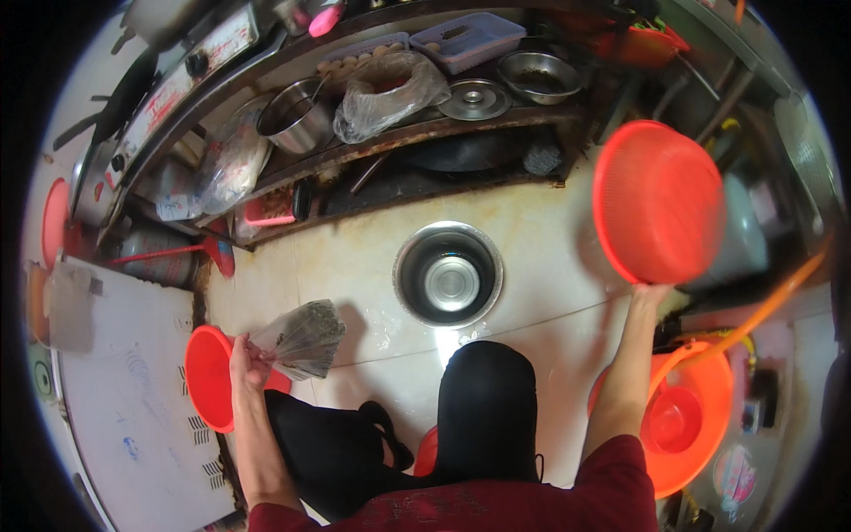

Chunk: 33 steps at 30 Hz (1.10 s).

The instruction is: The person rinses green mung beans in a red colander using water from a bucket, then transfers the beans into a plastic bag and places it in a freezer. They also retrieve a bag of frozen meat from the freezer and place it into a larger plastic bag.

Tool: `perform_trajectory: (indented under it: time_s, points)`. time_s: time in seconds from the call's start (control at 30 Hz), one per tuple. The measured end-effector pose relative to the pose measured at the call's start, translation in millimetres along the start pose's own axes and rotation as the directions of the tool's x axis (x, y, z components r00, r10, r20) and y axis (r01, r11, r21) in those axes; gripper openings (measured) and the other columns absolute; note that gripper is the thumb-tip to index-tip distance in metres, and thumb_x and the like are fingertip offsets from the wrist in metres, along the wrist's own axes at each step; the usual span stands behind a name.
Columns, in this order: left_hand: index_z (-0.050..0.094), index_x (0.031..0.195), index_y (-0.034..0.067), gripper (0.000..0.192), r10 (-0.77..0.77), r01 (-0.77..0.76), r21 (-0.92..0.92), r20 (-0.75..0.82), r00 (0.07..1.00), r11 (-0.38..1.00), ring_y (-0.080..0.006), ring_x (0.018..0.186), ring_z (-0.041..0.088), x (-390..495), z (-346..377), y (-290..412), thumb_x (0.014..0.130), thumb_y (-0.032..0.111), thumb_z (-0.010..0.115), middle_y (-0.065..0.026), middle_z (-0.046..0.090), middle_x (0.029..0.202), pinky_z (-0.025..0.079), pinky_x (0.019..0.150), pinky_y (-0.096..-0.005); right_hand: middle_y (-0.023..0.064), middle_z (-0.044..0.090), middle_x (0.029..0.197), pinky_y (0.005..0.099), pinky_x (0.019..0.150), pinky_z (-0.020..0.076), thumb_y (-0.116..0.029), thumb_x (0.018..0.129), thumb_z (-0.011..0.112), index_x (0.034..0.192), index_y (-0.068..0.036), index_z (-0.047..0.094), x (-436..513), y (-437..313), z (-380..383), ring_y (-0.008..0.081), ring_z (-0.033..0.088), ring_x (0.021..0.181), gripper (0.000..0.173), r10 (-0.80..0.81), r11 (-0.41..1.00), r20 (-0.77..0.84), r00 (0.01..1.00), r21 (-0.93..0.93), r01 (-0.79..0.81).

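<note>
My left hand (252,362) grips the gathered neck of a clear plastic bag (302,339) with dark contents that I cannot make out. Behind that hand stands a red plastic bucket (207,379). On the right, my right hand (651,292) holds a red plastic strainer basket (658,203) by its rim, raised and tilted on its side. A round stainless steel pot (447,274) stands on the floor tiles before my knees, between the two hands. The pot's metal bottom shows inside.
Ahead runs a low rusty shelf (399,146) with a steel pot (296,116), eggs (359,61), a pan lid (473,100) and a steel bowl (540,76). An orange tub (698,459) with a hose (764,319) stands right. A white appliance (133,392) borders the left.
</note>
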<state>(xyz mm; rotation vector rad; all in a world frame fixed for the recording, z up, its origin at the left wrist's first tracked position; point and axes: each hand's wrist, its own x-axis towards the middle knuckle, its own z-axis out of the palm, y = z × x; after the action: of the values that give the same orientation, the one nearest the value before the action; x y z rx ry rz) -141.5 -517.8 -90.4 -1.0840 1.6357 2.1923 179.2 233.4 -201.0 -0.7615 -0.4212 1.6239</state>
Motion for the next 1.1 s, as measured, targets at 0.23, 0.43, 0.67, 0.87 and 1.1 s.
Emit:
perform_trajectory:
  time_s: [0.23, 0.43, 0.67, 0.87, 1.1]
  points:
    - [0.046, 0.072, 0.018, 0.030, -0.053, 0.049, -0.114, -0.039, 0.998, 0.992, -0.0165, 0.053, 0.032, 10.4, -17.5, 17.1, 0.094, 0.027, 0.064, 0.0034, 0.029, 0.055, 0.036, 0.060, -0.0341, 0.0122, 0.041, 0.157, 0.0535, 0.112, 0.0429, -0.066, 0.102, 0.030, 0.151, -0.007, 0.043, -37.3, 73.7, -74.1, 0.0330, 0.044, 0.140, 0.077, 0.098, 0.918, -0.731, 0.675, -0.197, -0.346]
    - [0.047, 0.066, 0.019, 0.034, -0.198, 0.182, -0.160, -0.086, 0.976, 0.970, -0.0166, 0.054, 0.033, 5.6, -25.4, 17.3, 0.092, 0.031, 0.066, 0.0039, 0.033, 0.056, 0.034, 0.059, -0.0332, 0.0116, 0.039, 0.160, 0.0524, 0.114, 0.0416, -0.060, 0.104, 0.030, 0.151, -0.010, 0.044, -8.3, 76.0, -62.7, 0.0318, 0.044, 0.141, 0.070, 0.200, 0.980, -0.307, 0.931, 0.040, -0.197]
    - [0.048, 0.066, 0.018, 0.036, -0.245, 0.252, -0.098, 0.076, 0.966, 0.963, -0.0173, 0.059, 0.038, -4.3, -29.9, 16.4, 0.090, 0.037, 0.067, 0.0012, 0.037, 0.061, 0.035, 0.064, -0.0334, 0.0150, 0.048, 0.152, 0.0490, 0.108, 0.0473, -0.064, 0.102, 0.038, 0.148, -0.002, 0.045, -72.4, 74.4, -98.7, 0.0331, 0.054, 0.130, 0.078, -0.135, 0.763, -0.879, 0.458, -0.387, -0.518]
    - [0.048, 0.068, 0.017, 0.035, -0.181, 0.187, -0.056, 0.092, 0.979, 0.981, -0.0183, 0.059, 0.038, -7.0, -26.0, 13.5, 0.091, 0.036, 0.067, 0.0004, 0.037, 0.061, 0.035, 0.063, -0.0334, 0.0144, 0.045, 0.155, 0.0459, 0.112, 0.0447, -0.059, 0.104, 0.038, 0.150, 0.002, 0.042, -80.6, 34.1, -56.5, 0.0322, 0.050, 0.136, 0.076, -0.102, 0.978, -0.376, 0.921, -0.209, 0.023]
    - [0.048, 0.070, 0.017, 0.033, -0.181, 0.183, 0.001, 0.150, 0.972, 0.983, -0.0179, 0.058, 0.037, -0.6, -23.0, 16.3, 0.093, 0.035, 0.066, 0.0018, 0.037, 0.061, 0.035, 0.062, -0.0328, 0.0133, 0.069, 0.118, 0.0387, 0.091, 0.0538, -0.034, 0.101, 0.064, 0.124, 0.002, 0.064, -123.1, -37.9, 5.8, 0.0214, 0.066, 0.101, 0.043, -0.381, 0.783, 0.125, 0.916, -0.483, 0.391]
